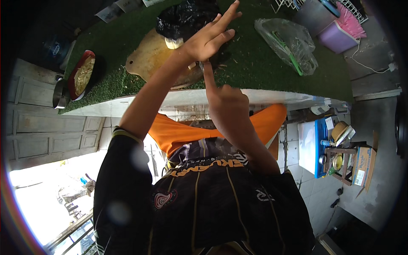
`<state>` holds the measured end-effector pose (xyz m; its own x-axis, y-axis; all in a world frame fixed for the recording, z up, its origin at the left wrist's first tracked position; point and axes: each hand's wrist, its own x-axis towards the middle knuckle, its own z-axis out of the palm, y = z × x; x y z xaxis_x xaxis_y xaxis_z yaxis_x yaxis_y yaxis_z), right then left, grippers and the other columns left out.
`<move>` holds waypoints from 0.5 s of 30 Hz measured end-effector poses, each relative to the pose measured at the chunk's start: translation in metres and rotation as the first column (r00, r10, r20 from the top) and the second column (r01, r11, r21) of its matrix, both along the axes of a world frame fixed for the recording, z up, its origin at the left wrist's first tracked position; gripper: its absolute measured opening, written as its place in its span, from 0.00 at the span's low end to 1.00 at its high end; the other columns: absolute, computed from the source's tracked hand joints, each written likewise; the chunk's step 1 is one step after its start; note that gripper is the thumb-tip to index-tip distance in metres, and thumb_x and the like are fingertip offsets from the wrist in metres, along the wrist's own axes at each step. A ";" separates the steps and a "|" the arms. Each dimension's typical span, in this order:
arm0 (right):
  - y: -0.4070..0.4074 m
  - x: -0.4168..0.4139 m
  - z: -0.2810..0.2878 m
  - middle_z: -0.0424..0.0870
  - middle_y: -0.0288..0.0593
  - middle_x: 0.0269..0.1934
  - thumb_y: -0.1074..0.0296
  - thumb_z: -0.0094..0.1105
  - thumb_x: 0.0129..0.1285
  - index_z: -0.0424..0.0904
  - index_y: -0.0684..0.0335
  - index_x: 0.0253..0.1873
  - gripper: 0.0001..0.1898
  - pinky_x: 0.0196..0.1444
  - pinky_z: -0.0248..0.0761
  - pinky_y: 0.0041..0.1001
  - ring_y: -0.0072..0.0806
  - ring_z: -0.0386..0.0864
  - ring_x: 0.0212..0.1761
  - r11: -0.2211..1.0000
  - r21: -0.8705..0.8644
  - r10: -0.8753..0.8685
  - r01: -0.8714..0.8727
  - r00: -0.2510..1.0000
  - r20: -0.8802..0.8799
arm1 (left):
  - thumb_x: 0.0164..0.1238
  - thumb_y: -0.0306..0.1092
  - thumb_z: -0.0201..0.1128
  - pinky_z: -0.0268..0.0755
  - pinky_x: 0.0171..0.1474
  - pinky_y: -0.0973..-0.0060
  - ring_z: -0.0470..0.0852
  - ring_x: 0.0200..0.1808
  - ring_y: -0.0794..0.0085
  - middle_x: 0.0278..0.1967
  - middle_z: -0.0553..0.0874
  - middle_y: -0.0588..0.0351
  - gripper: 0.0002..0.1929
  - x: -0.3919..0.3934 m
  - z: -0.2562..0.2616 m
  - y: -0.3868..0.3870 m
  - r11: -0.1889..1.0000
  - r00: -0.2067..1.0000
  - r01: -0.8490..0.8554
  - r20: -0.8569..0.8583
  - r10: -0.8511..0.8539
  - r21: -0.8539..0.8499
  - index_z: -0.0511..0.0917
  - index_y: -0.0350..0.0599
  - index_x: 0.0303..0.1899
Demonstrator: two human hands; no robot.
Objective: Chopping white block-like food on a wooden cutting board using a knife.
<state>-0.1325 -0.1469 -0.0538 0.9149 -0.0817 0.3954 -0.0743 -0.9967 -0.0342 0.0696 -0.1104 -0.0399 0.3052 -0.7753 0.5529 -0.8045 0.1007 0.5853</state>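
Observation:
My left hand [207, 41] reaches across a wooden cutting board [149, 54], fingers apart and nothing visible in its grasp. Just below its wrist, my right hand [228, 98] is closed with the index finger stretched forward along a knife [201, 66]. Only a bit of the blade shows; the handle is hidden in the fist. A small pale cut piece [192, 66] lies on the board beside the blade. Further back on the board, a pale peeled chunk [174, 43] sits against a black plastic bag [181, 19], partly covered by my left arm.
Green artificial turf [248, 70] covers the table. At left stand a red bowl [83, 75] of pale cut pieces and a metal pot [60, 94]. To the right lie a clear plastic bag [287, 44] with a green-handled tool [291, 59] and a purple container [338, 36].

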 end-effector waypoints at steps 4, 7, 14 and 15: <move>-0.005 -0.005 0.011 0.80 0.44 0.19 0.73 0.65 0.60 0.61 0.53 0.82 0.43 0.27 0.78 0.43 0.44 0.83 0.20 0.976 0.216 0.018 0.003 0.996 -0.092 | 0.75 0.32 0.54 0.64 0.74 0.59 0.76 0.71 0.45 0.67 0.81 0.37 0.29 -0.005 0.015 0.030 0.957 0.979 -0.186 0.040 0.199 -0.222 0.66 0.38 0.76; -0.031 -0.020 -0.005 0.80 0.49 0.20 0.71 0.62 0.70 0.60 0.62 0.82 0.37 0.29 0.75 0.43 0.46 0.82 0.21 0.868 0.457 0.159 -0.196 0.980 0.118 | 0.74 0.28 0.59 0.75 0.63 0.65 0.87 0.56 0.57 0.54 0.88 0.42 0.17 -0.029 0.018 0.094 0.824 0.855 -0.518 -0.173 0.490 -0.228 0.83 0.35 0.60; -0.061 0.007 -0.001 0.85 0.57 0.28 0.73 0.58 0.72 0.57 0.65 0.81 0.35 0.31 0.78 0.46 0.49 0.87 0.27 0.793 0.588 0.129 -0.159 0.987 0.093 | 0.60 0.30 0.77 0.79 0.46 0.71 0.91 0.45 0.70 0.46 0.92 0.56 0.26 -0.094 -0.020 0.175 0.664 0.656 -0.742 -0.103 0.748 0.096 0.84 0.43 0.61; -0.055 0.007 0.010 0.85 0.56 0.27 0.72 0.59 0.71 0.57 0.65 0.82 0.36 0.31 0.79 0.46 0.49 0.88 0.27 0.864 0.500 0.091 -0.056 0.995 -0.046 | 0.58 0.28 0.77 0.80 0.49 0.69 0.91 0.46 0.69 0.46 0.93 0.55 0.25 -0.095 -0.025 0.171 0.656 0.653 -0.751 -0.071 0.754 0.071 0.84 0.42 0.60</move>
<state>-0.1253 -0.2022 -0.0441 0.9483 -0.1828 0.2594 -0.0207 -0.8514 -0.5242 -0.0249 0.0603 -0.0649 0.8369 -0.2748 0.4735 -0.5420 -0.5366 0.6467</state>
